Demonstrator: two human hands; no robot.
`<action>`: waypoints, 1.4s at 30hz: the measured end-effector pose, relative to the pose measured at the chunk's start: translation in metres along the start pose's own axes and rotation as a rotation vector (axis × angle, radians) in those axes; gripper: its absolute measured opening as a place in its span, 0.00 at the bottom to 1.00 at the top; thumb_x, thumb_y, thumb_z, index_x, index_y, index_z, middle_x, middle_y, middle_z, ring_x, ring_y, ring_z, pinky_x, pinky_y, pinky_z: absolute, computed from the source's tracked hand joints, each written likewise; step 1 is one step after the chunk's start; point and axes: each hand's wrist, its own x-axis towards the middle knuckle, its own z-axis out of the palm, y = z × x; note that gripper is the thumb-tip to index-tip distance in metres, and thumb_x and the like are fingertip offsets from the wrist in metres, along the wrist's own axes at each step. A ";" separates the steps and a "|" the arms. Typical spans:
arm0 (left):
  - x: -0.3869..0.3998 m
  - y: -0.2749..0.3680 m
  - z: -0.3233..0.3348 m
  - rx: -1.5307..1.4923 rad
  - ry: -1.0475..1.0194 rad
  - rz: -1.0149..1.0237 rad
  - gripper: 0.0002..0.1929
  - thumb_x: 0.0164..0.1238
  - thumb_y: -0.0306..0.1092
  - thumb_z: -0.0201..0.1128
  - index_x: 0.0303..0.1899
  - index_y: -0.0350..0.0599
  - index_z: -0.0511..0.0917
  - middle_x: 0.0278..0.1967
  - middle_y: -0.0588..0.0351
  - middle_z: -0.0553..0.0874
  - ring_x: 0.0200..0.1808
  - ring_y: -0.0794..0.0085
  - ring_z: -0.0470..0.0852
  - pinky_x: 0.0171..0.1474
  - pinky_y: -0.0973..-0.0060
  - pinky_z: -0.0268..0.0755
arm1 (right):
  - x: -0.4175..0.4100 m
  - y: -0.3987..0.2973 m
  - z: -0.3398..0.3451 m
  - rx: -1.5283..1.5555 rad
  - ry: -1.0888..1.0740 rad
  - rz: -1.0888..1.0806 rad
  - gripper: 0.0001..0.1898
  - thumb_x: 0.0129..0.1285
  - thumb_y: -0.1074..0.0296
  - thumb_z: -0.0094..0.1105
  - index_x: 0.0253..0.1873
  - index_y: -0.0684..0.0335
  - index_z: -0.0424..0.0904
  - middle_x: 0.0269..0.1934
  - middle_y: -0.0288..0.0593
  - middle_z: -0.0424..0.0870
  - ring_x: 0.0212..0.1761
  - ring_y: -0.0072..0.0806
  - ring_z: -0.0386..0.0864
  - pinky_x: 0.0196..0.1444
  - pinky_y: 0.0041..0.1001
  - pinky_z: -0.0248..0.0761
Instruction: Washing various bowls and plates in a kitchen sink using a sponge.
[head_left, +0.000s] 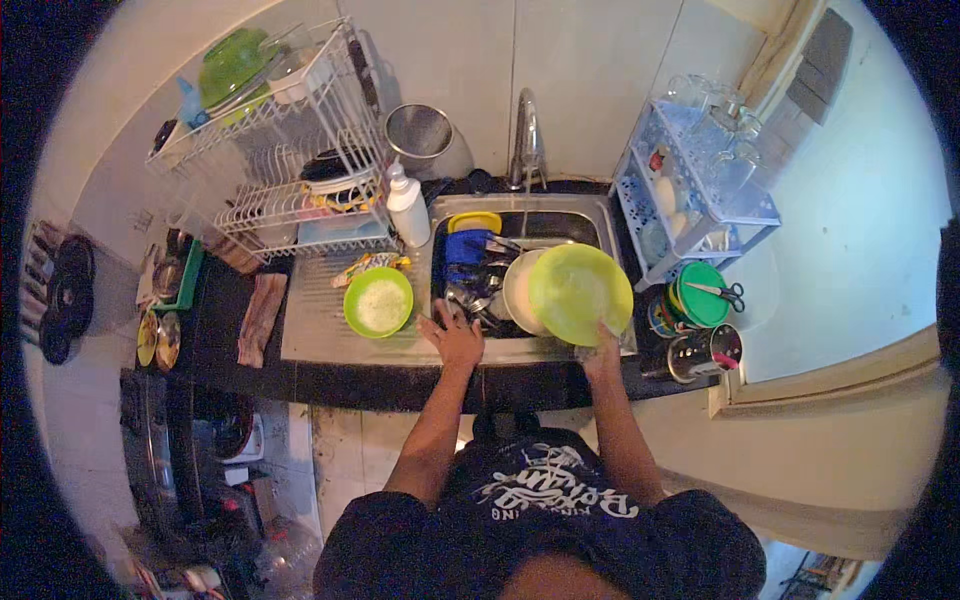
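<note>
My right hand (602, 352) grips the near rim of a lime-green plate (579, 292), which is tilted over the right side of the steel sink (609, 225). Partly behind that plate is a pale round dish (519, 292). With fingers spread and nothing in it, my left hand (454, 336) hovers at the sink's front left edge. Spoons and other cutlery (477, 301) lie in the basin beside a blue item (468, 251) and a yellow container (475, 222). A thin stream of water falls from the chrome faucet (526, 142). Left of my hand, a green bowl (379, 303) holds whitish suds.
A white wire dish rack (315, 202) stands at the back left, near a white pump bottle (408, 206). At the right are a blue plastic shelf (694, 187) with glasses on top, a green-lidded tub (703, 294) bearing scissors (724, 293), and a metal cup (686, 358). A folded cloth (262, 319) lies left.
</note>
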 end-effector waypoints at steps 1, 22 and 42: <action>0.006 0.002 0.010 -0.051 -0.031 0.103 0.29 0.70 0.52 0.51 0.62 0.38 0.73 0.72 0.34 0.55 0.73 0.28 0.41 0.70 0.34 0.30 | -0.012 -0.013 0.021 0.183 0.082 0.069 0.20 0.63 0.66 0.60 0.59 0.62 0.72 0.51 0.43 0.81 0.49 0.39 0.81 0.53 0.41 0.76; 0.126 0.121 0.077 -1.461 -0.095 -0.114 0.21 0.76 0.51 0.51 0.40 0.42 0.80 0.37 0.55 0.84 0.34 0.67 0.81 0.44 0.66 0.75 | -0.027 -0.045 0.064 0.067 0.251 0.004 0.25 0.68 0.59 0.58 0.66 0.60 0.66 0.58 0.41 0.77 0.60 0.36 0.74 0.59 0.39 0.70; -0.035 0.033 -0.054 -2.020 0.108 -0.577 0.21 0.75 0.37 0.51 0.65 0.43 0.64 0.59 0.48 0.76 0.58 0.56 0.78 0.60 0.55 0.73 | 0.028 0.082 0.067 -0.957 0.254 -0.401 0.18 0.72 0.58 0.44 0.51 0.66 0.77 0.47 0.44 0.81 0.48 0.38 0.79 0.51 0.37 0.73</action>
